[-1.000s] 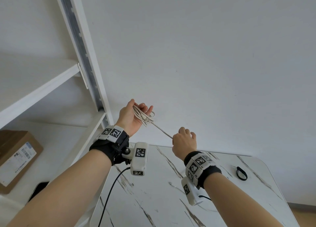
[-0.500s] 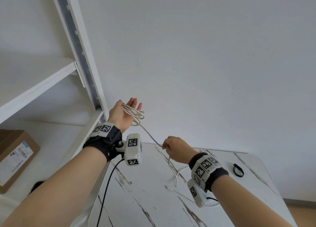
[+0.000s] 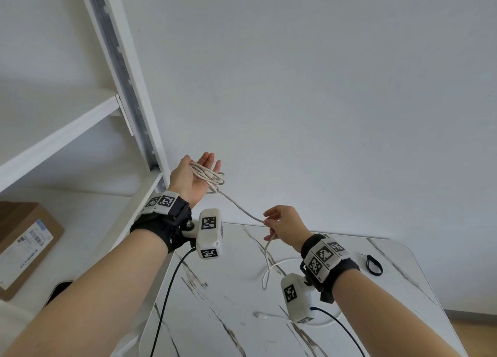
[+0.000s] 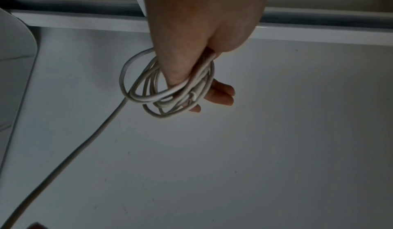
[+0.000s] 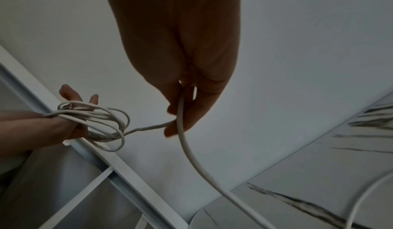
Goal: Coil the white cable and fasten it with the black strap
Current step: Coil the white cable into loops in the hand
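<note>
Several loops of the white cable (image 3: 208, 176) (image 4: 170, 94) (image 5: 95, 118) hang round the thumb of my raised left hand (image 3: 193, 176) (image 4: 202, 22), which is turned palm up. Its thumb clamps the loops while the fingers stretch out straight. One strand runs down and right to my right hand (image 3: 285, 224) (image 5: 182, 47), which pinches it between thumb and fingertips. Below that hand the slack (image 3: 266, 273) drops onto the marble table (image 3: 349, 316), and the free plug end (image 3: 258, 314) lies near the right wrist camera. The black strap (image 3: 374, 265) lies on the table, right of my right wrist.
A white shelf unit (image 3: 129, 87) stands close on the left, its upright just behind my left hand. A cardboard box (image 3: 24, 243) sits on its lower shelf. Black leads (image 3: 166, 289) hang from the wrist cameras. A plain white wall is behind.
My right hand slid down and to the right along the strand, away from the left hand. The left hand's fingers straightened from a curl and the coil stayed on it.
</note>
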`<state>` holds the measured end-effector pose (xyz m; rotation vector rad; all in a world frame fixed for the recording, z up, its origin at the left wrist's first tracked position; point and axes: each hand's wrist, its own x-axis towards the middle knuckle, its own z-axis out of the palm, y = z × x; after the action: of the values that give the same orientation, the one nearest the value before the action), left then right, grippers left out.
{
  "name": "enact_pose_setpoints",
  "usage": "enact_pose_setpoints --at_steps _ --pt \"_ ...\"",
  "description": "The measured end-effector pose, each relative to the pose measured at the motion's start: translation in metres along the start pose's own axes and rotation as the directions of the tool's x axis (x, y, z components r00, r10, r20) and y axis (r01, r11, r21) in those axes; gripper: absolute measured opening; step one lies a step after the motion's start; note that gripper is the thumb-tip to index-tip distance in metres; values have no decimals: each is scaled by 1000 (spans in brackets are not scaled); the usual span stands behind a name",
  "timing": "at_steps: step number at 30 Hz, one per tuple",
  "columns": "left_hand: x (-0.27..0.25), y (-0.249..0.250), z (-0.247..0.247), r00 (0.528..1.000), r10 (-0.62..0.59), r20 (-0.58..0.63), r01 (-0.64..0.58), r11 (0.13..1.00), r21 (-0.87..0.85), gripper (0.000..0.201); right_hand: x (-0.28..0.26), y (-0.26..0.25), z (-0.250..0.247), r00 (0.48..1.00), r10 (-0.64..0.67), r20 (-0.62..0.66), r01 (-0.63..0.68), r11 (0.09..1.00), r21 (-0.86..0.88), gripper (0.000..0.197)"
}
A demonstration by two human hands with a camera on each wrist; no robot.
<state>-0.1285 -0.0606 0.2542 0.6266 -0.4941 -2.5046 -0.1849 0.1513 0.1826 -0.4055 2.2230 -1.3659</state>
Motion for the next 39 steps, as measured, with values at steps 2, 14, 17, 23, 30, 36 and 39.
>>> enact_pose_setpoints --at_steps 2,14,17,23,30,36,39 --pt "-1 0 0 1000 -3 6 3 1000 0 16 4 2 -1 999 5 -44 -11 991 -136 20" --pt "-11 -13 0 996 -48 70 18 926 377 31 -17 -23 -4 934 -353 61 323 753 -573 8" --pt "-18 -23 0 988 -108 108 16 777 629 33 -21 -36 -5 899 -417 130 412 712 -568 8" --pt "-28 -36 -7 987 -122 108 -7 634 773 30 -28 -58 -4 845 -482 231 526 674 -519 17" --pt "-31 -42 -15 937 -338 90 98 500 860 45 -22 -72 -3 835 -531 146 537 726 -430 6" --pt "-39 -43 -22 844 -534 37 192 367 910 39 -14 -77 -8 854 -505 123 518 807 -284 11" --pt "-42 -42 -25 787 -617 16 267 363 893 42 -10 -77 -12 871 -474 126 490 833 -256 14"
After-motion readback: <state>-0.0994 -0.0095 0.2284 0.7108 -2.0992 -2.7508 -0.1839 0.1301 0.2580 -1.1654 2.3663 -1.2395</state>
